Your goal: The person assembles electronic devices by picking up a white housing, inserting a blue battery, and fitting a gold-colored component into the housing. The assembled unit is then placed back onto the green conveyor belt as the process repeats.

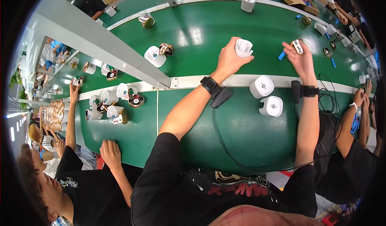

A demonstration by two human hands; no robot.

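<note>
My left hand (229, 59) is closed around a white, hollow plastic housing (243, 48) with its open side up, above the far green table. To the right, my right hand (301, 61) is raised with a small white-and-gold part (297, 46) held at the fingers. Just left of those fingers is a blue cylinder (281, 55); whether the hand touches it I cannot tell. Between my forearms stand two more white housings, one (262, 86) by the white rail and one (272, 106) nearer to me. I wear a black strapped device on each wrist.
A grey metal post (100, 37) slants down to the white rail (237, 80). White housings with gold-and-black parts (116, 101) crowd the left, beside a co-worker's hand (110, 153). Black cables (225, 143) hang from my wrists. Blue cylinders (333, 62) and more parts lie far right.
</note>
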